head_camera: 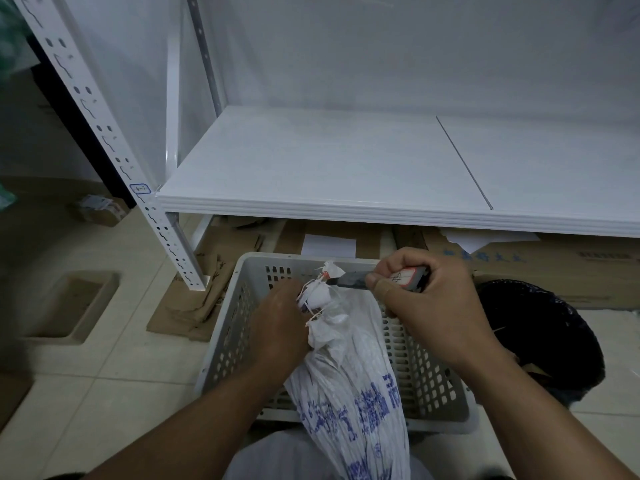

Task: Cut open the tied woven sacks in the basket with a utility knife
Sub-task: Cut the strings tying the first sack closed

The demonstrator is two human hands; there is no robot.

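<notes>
Woven sack (353, 375) (blue print, perhaps Chinese) gripped by left hand (280, 327), labelled knife (350, 279) by right hand (433, 306).

The sack (349, 375) is woven plastic cloth, crinkly and a bit shiny. The basket (446, 386) is grey plastic, matt. The shelf (311, 168) looks like smooth white painted metal. The cardboard (554, 268) is dull. The black bag (540, 323) is shiny plastic.

left hand (280, 323) fingers hidden behind sack (349, 375) neck; sack bottom cut by lower edge; knife (353, 279) label unreadable
</notes>
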